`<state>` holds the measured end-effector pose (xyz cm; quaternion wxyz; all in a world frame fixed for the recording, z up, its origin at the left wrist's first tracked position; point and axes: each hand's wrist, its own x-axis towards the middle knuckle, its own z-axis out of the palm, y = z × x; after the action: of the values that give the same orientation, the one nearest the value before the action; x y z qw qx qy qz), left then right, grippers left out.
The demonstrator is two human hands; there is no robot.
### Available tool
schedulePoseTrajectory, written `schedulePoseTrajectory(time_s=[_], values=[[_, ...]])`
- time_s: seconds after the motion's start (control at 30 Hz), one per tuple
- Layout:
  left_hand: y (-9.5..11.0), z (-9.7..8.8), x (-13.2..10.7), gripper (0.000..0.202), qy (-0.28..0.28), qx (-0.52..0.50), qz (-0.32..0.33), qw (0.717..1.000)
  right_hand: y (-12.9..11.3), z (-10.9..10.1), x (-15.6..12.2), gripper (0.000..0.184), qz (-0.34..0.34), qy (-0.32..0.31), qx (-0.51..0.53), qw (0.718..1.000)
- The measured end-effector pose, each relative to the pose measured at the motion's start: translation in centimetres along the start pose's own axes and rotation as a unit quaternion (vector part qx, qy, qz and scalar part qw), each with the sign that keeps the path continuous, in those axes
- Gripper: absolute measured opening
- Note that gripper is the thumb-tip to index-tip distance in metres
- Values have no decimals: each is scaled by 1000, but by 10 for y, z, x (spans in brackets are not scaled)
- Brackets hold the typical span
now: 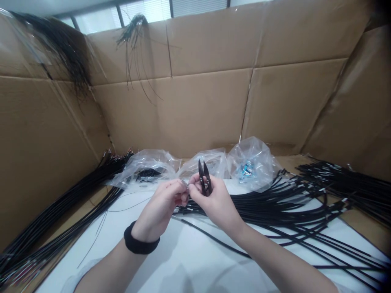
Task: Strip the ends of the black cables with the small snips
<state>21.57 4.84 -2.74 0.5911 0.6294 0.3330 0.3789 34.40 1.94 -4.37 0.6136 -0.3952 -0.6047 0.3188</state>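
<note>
Black thread snips (205, 179) rest in my right hand (215, 201), blades pointing up and slightly apart. My right thumb and index finger come together close to the fingertips of my left hand (171, 195). That left hand is closed in a pinch on a small greyish piece (184, 184), too small and too covered by fingers to name. A black band (140, 240) circles my left wrist. Behind and below the hands lies a bundle of black cables (259, 207) with pale ends. One single black cable (214, 239) runs beneath my right forearm.
Clear plastic bags stand along the back: one with black pieces (149, 173), a middle bag (204, 162), and one with blue-silver parts (248, 169). More cable bundles lie at left (73, 195) and right (351, 183). Cardboard walls (198, 106) surround the white tabletop (171, 268).
</note>
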Motion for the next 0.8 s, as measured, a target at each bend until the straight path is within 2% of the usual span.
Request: schedulePoseTrajectory(time_s=[0.07, 0.17, 0.27, 0.37, 0.5, 0.6, 0.7, 0.8], values=[[-1, 3, -2, 15, 36, 26, 27, 999, 1, 0, 0, 10, -23, -14, -12, 1000], [1, 6, -7, 16, 99, 139, 90, 981, 1, -2, -2, 13, -42, -31, -19, 998], [1, 7, -11, 19, 127, 224, 126, 958, -2, -2, -5, 15, -59, -6, -36, 998], [-2, 9, -13, 21, 107, 136, 122, 977, -6, 0, -9, 16, -62, 4, 5, 998], [-8, 14, -14, 22, 75, -18, 71, 995, -8, 3, -10, 21, 8, -9, 67, 998], [-9, 15, -14, 21, 83, 14, 101, 991, -7, 2, -9, 25, 50, -11, 91, 994], [-8, 15, -13, 23, 80, 81, 156, 981, -6, 0, -8, 26, 56, -9, 106, 993], [-5, 13, -14, 21, 85, 113, 171, 975, -6, -1, -9, 26, 53, -23, 106, 993]])
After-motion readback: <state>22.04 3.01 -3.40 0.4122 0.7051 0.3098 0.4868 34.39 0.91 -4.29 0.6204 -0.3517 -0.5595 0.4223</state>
